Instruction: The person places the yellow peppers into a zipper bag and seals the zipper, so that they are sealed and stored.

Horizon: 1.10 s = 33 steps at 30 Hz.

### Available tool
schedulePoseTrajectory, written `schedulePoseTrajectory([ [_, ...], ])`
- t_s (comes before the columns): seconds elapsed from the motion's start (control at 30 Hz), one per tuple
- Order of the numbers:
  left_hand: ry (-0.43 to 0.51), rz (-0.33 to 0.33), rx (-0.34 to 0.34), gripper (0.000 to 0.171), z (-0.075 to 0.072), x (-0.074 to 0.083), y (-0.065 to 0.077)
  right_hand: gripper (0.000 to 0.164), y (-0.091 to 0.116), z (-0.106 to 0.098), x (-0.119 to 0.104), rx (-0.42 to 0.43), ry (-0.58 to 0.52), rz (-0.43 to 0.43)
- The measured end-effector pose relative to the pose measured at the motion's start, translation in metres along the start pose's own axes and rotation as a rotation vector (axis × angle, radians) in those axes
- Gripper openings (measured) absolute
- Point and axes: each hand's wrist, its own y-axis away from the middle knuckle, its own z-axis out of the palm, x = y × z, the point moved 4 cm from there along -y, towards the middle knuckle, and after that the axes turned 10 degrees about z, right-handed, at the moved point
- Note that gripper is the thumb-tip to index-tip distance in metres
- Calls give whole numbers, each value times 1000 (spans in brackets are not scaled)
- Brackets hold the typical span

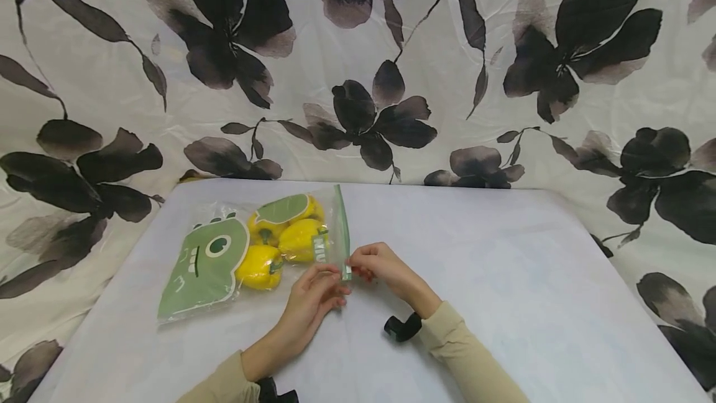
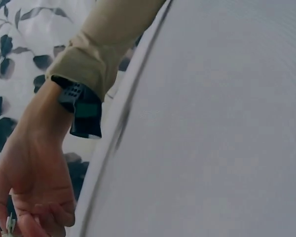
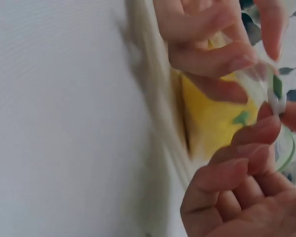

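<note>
A clear zip bag (image 1: pixel 207 266) with a green monster print lies flat on the left half of the table, its green-edged mouth (image 1: pixel 342 222) facing right. Yellow bell peppers (image 1: pixel 260 266) show through the plastic. At the mouth's near corner, my right hand (image 1: pixel 386 269) pinches the small white zip slider (image 3: pixel 277 101) between thumb and forefinger. My left hand (image 1: pixel 313 303) is at the same corner, its bent fingers (image 3: pixel 212 61) holding the bag's edge; their exact contact is partly hidden. The left wrist view catches the right hand (image 2: pixel 37 182) from the side.
A white cloth covers the table (image 1: pixel 503 278). Behind it hangs a floral curtain (image 1: pixel 358 67). Black wrist camera mounts (image 1: pixel 403 328) sit at both wrists, below the beige sleeves (image 1: pixel 464 353).
</note>
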Motion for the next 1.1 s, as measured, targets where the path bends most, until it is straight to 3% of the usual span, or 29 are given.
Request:
schedulePoseTrajectory([
  [0.1,8,61,116,9,-3,-3,-1,21,-2,4,5,-56,27,0],
  [0.27,-71,169,199,12,-4,-7,1,23,-1,6,13,-179,82,-16],
  [0.37,-111,201,207,15,-5,-8,0,25,-1,6,15,-216,84,-23],
  [0.6,-144,199,197,22,-6,-9,0,26,-3,7,20,-213,48,9],
  [0.83,-199,205,218,19,-7,-7,2,20,-8,9,17,-95,-13,47],
  [1.1,-213,231,240,18,-9,-7,1,17,-33,1,3,132,-83,55],
])
